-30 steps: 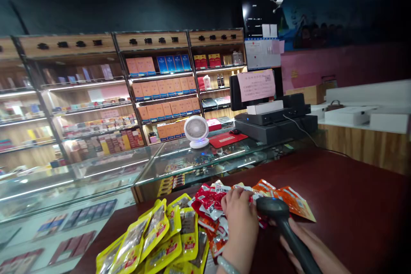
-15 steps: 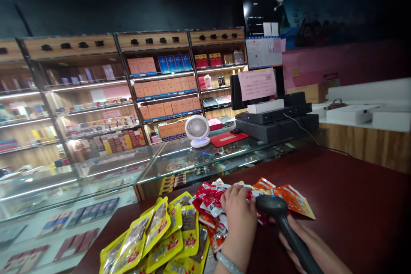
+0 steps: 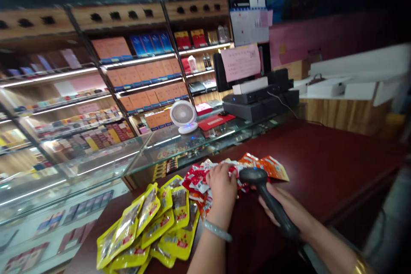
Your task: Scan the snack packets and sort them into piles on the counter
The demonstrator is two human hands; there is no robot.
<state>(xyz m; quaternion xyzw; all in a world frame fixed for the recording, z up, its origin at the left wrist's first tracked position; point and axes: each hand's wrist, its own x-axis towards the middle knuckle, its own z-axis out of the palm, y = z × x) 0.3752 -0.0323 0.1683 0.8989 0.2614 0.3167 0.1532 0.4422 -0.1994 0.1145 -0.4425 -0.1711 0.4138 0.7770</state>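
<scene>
My left hand (image 3: 223,184) has its fingers bent down over a red snack packet (image 3: 196,178) in a heap, and the fingertips are partly hidden. A pale bangle is on that wrist. In my right hand (image 3: 284,203) is a black barcode scanner (image 3: 272,205), its fingers wrapped round the handle. The scanner head is close beside my left hand, above the red packets. Orange snack packets (image 3: 272,167) lie behind the scanner. To the left, several yellow snack packets (image 3: 157,227) overlap in a loose pile.
Under the packets is a dark red counter (image 3: 337,154). A glass display case (image 3: 135,160) borders it at the left and back. On the glass stand a white fan (image 3: 183,113), a red mat (image 3: 215,122) and a cash register unit (image 3: 260,105). Stocked shelves (image 3: 144,60) line the wall.
The view has tipped downward, so the shelves and counter appear higher in the picture and more of both forearms shows. Both hands stay close together at the red packets, scanner still held.
</scene>
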